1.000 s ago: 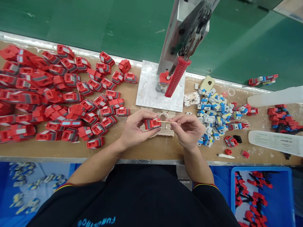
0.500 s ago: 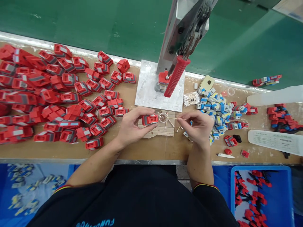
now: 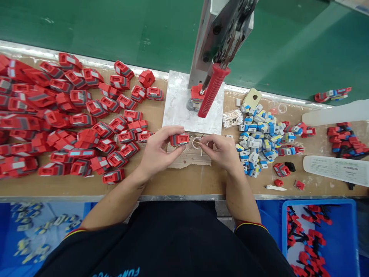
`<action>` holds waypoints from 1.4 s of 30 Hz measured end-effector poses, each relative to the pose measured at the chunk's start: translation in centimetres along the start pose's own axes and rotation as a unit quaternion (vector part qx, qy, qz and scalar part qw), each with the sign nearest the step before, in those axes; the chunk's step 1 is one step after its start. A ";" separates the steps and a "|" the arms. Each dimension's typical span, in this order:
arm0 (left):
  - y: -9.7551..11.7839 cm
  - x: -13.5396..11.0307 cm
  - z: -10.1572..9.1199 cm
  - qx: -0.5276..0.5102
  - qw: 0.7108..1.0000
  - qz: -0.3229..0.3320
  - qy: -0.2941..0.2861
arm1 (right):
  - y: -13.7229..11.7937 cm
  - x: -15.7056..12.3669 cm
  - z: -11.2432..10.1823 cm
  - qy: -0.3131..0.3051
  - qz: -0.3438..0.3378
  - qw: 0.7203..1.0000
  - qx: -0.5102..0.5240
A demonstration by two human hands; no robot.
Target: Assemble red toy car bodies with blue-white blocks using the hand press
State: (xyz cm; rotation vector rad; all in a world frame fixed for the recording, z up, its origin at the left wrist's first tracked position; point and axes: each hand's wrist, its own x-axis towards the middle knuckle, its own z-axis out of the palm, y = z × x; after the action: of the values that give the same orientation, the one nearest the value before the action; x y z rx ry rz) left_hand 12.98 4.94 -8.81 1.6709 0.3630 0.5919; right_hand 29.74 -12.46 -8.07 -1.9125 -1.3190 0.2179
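Mid-frame, our left hand clasps a red block; our right hand, pinching a thin stick, could jerk and tip the dish.

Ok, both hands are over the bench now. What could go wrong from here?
1. The right hand is right by the small round dish on the cardboard, so a bump might shift or tip it.
2. The left hand pinches the red piece between thumb and fingers; a loose grip could let it slip.
3. A loose red piece lies close beside the left hand, so a sideways move might knock it.
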 end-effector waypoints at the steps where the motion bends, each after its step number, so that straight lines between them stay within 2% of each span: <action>1: 0.0 0.1 0.0 0.007 1.000 0.010 0.003 | 0.0 0.0 -0.1 -0.004 0.003 1.000 0.004; 4: 0.0 0.2 -0.1 0.026 0.998 0.049 0.004 | -0.4 0.0 -0.8 0.012 0.015 0.999 0.040; 6: 0.0 0.1 0.0 0.038 0.997 0.072 -0.004 | -0.8 0.0 -1.3 0.070 0.028 0.993 0.091; 9: 0.0 -0.1 0.2 0.062 0.994 0.093 -0.015 | -1.6 0.0 -1.2 0.190 0.031 0.963 0.188; 11: 0.0 -0.3 0.4 0.080 0.991 0.102 -0.027 | -2.3 0.0 -0.8 0.224 0.018 0.944 0.241; 16: 0.0 -0.3 0.6 0.114 0.984 0.137 -0.030 | -3.4 0.0 0.3 0.183 0.003 0.937 0.297; 20: 0.0 -0.3 0.5 0.112 0.982 0.149 -0.027 | -3.4 -0.2 0.5 0.148 0.010 0.943 0.297; 27: -0.1 -0.3 0.6 0.114 0.981 0.152 -0.025 | -3.2 -0.3 0.8 0.121 0.009 0.951 0.286; 42: 0.5 -0.1 0.3 0.150 0.975 0.161 -0.009 | -2.9 -0.3 0.0 0.140 0.021 0.960 0.243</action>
State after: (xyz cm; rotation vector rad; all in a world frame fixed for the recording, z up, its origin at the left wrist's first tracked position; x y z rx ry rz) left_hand 12.97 4.56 -8.32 2.0444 0.1723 0.7919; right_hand 27.48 -12.29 -6.19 -1.4884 -0.9319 0.2548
